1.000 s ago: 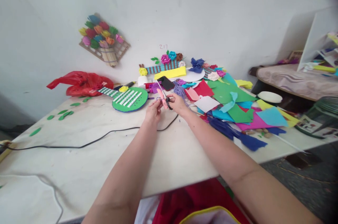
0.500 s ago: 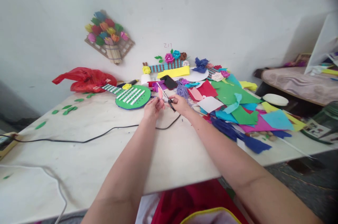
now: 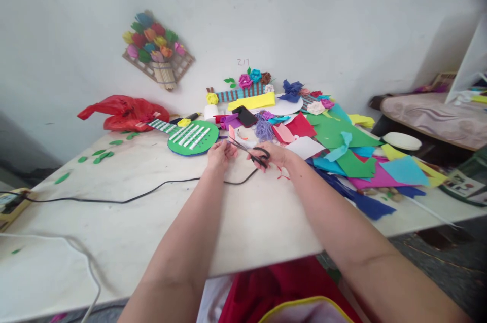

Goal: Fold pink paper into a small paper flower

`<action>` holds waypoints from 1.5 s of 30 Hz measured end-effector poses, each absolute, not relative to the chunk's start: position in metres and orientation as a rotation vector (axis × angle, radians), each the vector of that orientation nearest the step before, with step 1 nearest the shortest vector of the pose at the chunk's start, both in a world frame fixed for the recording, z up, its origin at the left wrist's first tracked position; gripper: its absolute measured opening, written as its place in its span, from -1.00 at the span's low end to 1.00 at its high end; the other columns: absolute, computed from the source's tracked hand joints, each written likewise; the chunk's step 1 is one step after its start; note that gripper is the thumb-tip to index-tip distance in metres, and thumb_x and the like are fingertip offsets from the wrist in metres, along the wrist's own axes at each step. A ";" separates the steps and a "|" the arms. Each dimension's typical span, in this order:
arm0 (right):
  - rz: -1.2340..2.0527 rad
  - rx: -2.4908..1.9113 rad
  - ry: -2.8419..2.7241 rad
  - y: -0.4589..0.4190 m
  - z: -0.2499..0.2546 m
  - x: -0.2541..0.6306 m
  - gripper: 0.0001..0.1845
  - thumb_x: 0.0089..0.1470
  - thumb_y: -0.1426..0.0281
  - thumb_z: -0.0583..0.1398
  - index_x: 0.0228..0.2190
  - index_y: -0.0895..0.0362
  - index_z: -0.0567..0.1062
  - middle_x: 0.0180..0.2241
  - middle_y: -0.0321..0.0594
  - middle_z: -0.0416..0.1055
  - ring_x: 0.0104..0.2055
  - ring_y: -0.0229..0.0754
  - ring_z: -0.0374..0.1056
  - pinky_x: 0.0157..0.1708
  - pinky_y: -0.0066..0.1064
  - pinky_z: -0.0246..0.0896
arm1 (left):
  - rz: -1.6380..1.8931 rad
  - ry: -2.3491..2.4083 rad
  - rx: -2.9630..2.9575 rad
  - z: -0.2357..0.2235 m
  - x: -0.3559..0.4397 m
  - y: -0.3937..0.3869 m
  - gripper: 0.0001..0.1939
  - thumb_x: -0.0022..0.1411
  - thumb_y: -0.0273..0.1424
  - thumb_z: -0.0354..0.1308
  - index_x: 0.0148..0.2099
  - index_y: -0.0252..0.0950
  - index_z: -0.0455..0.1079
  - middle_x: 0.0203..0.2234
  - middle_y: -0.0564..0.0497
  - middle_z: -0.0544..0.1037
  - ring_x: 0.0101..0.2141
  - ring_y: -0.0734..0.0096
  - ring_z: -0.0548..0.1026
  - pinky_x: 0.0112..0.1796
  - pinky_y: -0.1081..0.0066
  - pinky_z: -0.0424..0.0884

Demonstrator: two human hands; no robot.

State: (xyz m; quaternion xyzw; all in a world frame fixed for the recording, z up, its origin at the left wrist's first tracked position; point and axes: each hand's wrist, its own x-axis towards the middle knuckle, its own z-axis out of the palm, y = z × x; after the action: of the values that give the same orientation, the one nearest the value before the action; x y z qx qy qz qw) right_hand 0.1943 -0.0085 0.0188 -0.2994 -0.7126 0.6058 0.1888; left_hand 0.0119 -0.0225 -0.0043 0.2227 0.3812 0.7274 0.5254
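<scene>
My right hand (image 3: 274, 156) grips a pair of black-handled scissors (image 3: 262, 157), with fingers in the handle loops. The blades point left, toward my left hand (image 3: 219, 156), and look parted. My left hand is closed in a pinch, and a piece of pink paper (image 3: 232, 132) shows just above its fingertips; the fingers partly hide what they grip. Thin red scraps (image 3: 283, 176) show beneath my right hand. A green paper guitar (image 3: 194, 139) with white strips lies just beyond my left hand.
A black cable (image 3: 125, 202) crosses the table (image 3: 160, 242). Coloured paper sheets (image 3: 340, 133) pile up at the right, near a large glass jar (image 3: 470, 176). A black phone (image 3: 244, 116), purple yarn (image 3: 264, 130) and a red plastic bag (image 3: 129, 112) lie farther back.
My right hand and the scissors have drawn back to the right, away from my left hand. The scissors' handles have spread wider. My left hand has stayed nearly in place.
</scene>
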 end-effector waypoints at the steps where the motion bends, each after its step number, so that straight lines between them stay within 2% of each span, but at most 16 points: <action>1: 1.726 -0.846 -2.016 -0.008 0.019 0.196 -0.54 -0.04 0.08 0.16 -0.34 0.26 0.42 -0.66 -0.25 0.40 -0.71 -0.34 0.28 -0.80 -0.59 0.02 | 1.748 0.915 0.515 -0.004 0.012 -0.022 -0.85 0.10 -0.56 0.11 -0.48 -0.35 0.22 -0.68 0.06 0.38 -0.62 0.50 0.43 -0.47 0.44 0.43; 7: 1.806 -0.859 -2.041 -0.006 0.019 0.200 -0.53 -0.06 0.08 0.18 -0.34 0.27 0.41 -0.67 -0.25 0.39 -0.71 -0.33 0.28 -0.78 -0.57 0.06 | 1.780 0.900 0.430 -0.004 0.012 -0.019 -0.86 0.11 -0.57 0.09 -0.47 -0.34 0.22 -0.63 0.03 0.42 -0.53 0.47 0.48 -0.36 0.41 0.45; 11: 1.774 -0.857 -2.024 -0.007 0.018 0.197 -0.53 -0.08 0.07 0.19 -0.35 0.26 0.42 -0.67 -0.26 0.39 -0.72 -0.34 0.28 -0.79 -0.58 0.03 | 1.761 0.894 0.432 -0.005 0.013 -0.017 -0.87 0.16 -0.57 0.03 -0.44 -0.34 0.21 -0.62 0.01 0.43 -0.49 0.43 0.50 -0.34 0.37 0.47; 18: 1.678 -0.897 -2.004 -0.013 0.016 0.186 -0.51 -0.10 0.03 0.19 -0.35 0.23 0.41 -0.66 -0.27 0.40 -0.73 -0.34 0.27 -0.81 -0.58 0.00 | 1.757 0.859 0.463 -0.005 0.016 -0.017 -0.93 0.12 -0.56 0.08 -0.42 -0.37 0.27 -0.57 -0.05 0.47 -0.44 0.39 0.51 -0.32 0.36 0.46; 23: 1.657 -0.940 -1.939 -0.019 0.016 0.179 -0.50 -0.09 0.00 0.18 -0.35 0.21 0.41 -0.66 -0.30 0.38 -0.72 -0.35 0.26 -0.84 -0.59 -0.04 | 1.723 0.895 0.507 -0.003 0.019 -0.017 -0.95 0.14 -0.54 0.04 -0.35 -0.40 0.33 -0.57 -0.06 0.49 -0.46 0.39 0.51 -0.33 0.37 0.46; 30: 1.695 -0.947 -1.849 -0.017 0.014 0.173 -0.50 -0.06 0.03 0.17 -0.27 0.21 0.41 -0.67 -0.31 0.37 -0.72 -0.35 0.26 -0.87 -0.59 -0.10 | 1.686 0.897 0.606 -0.003 0.023 -0.020 -0.94 0.12 -0.55 0.05 -0.40 -0.40 0.30 -0.57 -0.06 0.48 -0.51 0.42 0.49 -0.38 0.40 0.43; 38: 1.715 -0.944 -1.758 -0.018 0.012 0.168 -0.49 -0.06 -0.02 0.14 -0.34 0.19 0.39 -0.65 -0.28 0.35 -0.72 -0.36 0.24 -0.87 -0.60 -0.17 | 1.658 0.885 0.663 -0.004 0.027 -0.022 -0.94 0.09 -0.54 0.10 -0.43 -0.37 0.28 -0.59 -0.02 0.47 -0.55 0.46 0.47 -0.44 0.44 0.41; 45: 1.701 -0.958 -1.677 -0.020 0.011 0.163 -0.55 -0.01 0.01 0.12 -0.42 0.18 0.35 -0.68 -0.33 0.29 -0.74 -0.41 0.18 -0.86 -0.62 -0.22 | 1.646 0.881 0.695 -0.006 0.029 -0.019 -0.87 0.04 -0.50 0.17 -0.48 -0.38 0.25 -0.62 0.01 0.44 -0.59 0.50 0.44 -0.44 0.45 0.38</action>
State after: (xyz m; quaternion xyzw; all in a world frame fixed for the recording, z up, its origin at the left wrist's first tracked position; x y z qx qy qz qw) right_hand 0.1631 -0.0195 0.0105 -0.3575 -0.6255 0.6344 0.2803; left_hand 0.0294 -0.0190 -0.0061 0.2928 0.3711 0.6935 0.5437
